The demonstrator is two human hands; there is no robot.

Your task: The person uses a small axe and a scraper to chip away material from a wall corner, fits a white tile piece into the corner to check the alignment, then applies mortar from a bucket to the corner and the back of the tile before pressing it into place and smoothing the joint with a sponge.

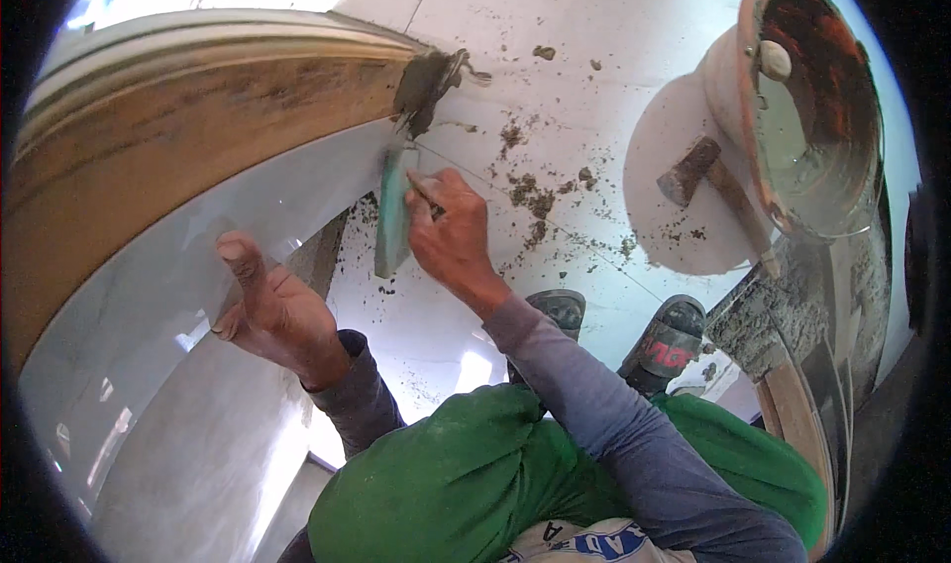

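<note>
My right hand (451, 231) is closed round a thin, stick-like handle (426, 189). Its tip reaches a flat, pale green strip (392, 216) standing beside the glossy grey panel; I cannot tell whether the two are joined. Over that panel (188, 202), my left hand (282, 315) is held open, its thumb raised and nothing in it. Whether its fingertips touch the surface is unclear. Wet grey mortar (426, 93) clings to the end of the wooden beam (218, 117), just beyond the green strip.
Mortar crumbs (532, 197) litter the white tiled floor (584, 98). At the right stands a large clay-coloured bucket (743, 98) with liquid inside; near its foot lies a hammer-like tool with a wooden handle (738, 206). My sandalled feet (669, 340) are below, beside mortar-smeared boards (822, 315).
</note>
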